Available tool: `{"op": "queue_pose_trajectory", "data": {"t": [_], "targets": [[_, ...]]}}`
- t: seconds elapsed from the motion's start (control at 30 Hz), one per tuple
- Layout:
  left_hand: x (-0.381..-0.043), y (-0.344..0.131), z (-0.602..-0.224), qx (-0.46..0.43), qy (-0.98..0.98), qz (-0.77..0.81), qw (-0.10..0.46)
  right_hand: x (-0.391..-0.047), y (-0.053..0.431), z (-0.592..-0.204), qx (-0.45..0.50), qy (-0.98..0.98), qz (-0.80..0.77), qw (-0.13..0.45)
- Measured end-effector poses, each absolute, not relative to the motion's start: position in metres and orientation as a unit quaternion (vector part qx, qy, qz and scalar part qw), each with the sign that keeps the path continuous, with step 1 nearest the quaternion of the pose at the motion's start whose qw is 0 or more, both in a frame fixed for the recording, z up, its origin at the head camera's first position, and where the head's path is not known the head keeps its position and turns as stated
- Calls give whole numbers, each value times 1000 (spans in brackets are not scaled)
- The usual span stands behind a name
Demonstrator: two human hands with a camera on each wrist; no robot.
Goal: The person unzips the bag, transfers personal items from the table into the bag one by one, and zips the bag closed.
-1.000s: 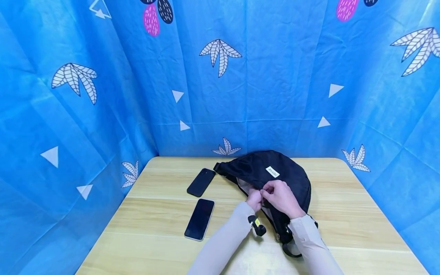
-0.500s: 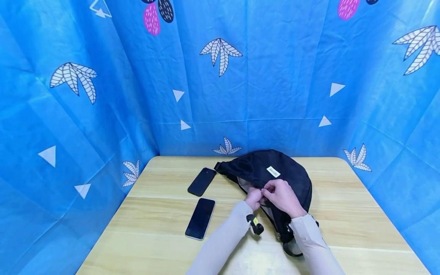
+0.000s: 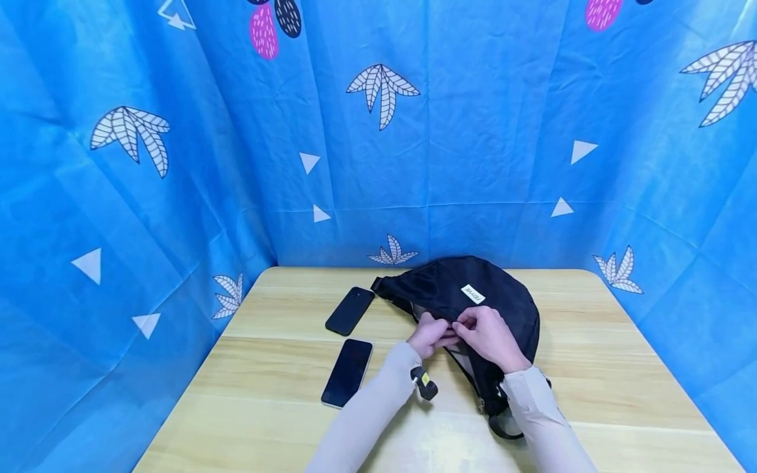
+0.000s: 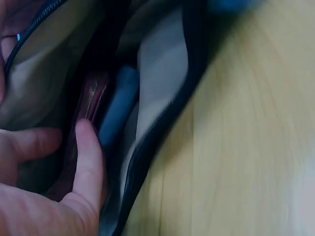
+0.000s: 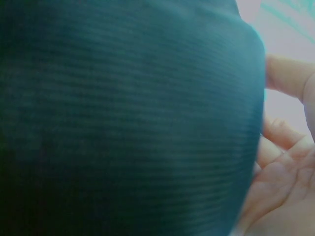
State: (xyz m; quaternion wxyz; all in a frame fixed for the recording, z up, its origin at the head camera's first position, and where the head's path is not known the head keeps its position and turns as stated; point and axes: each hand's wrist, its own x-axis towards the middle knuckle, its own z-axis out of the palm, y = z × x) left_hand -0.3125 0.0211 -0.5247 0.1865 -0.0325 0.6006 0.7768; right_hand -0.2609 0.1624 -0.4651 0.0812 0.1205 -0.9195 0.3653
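A black bag [image 3: 505,299] lies on the bench [image 3: 609,394] near its twelve-o'clock edge. The left hand [image 3: 432,336] reaches into the bag's opening, digits spread, one of them against a maroon zippered pouch [image 4: 94,91]; a blue item [image 4: 119,101] sits just beside the pouch, at its three o'clock in the left wrist view. The right hand [image 3: 487,336], at three o'clock from the left, pinches the opening's fabric edge. From the bag's white label [image 3: 473,293], a black phone [image 3: 349,311] lies at nine o'clock and a pale-edged phone [image 3: 345,373] at eight, close to the left sleeve [image 3: 367,420].
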Motion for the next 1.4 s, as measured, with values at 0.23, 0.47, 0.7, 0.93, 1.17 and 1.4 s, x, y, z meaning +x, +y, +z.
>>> {"op": "queue_pose_trajectory", "data": {"t": [0.23, 0.47, 0.7, 0.93, 1.17, 1.4], "targets": [[-321, -11, -521, 14, 661, 718, 218, -261, 162, -464, 118, -920, 363, 84], [-327, -52, -509, 59, 737, 639, 214, -260, 162, -464, 116, -920, 367, 75], [-327, -97, -497, 76, 802, 570, 162, -258, 162, -464, 116, -919, 371, 71], [-329, -133, -490, 42, 835, 538, 105, -257, 162, -464, 117, -918, 372, 74], [-331, -159, -496, -4, 873, 488, 21, -256, 162, -463, 117, -917, 374, 77], [-334, -182, -507, -21, 905, 422, -55, -256, 163, -462, 116, -917, 374, 73]]}}
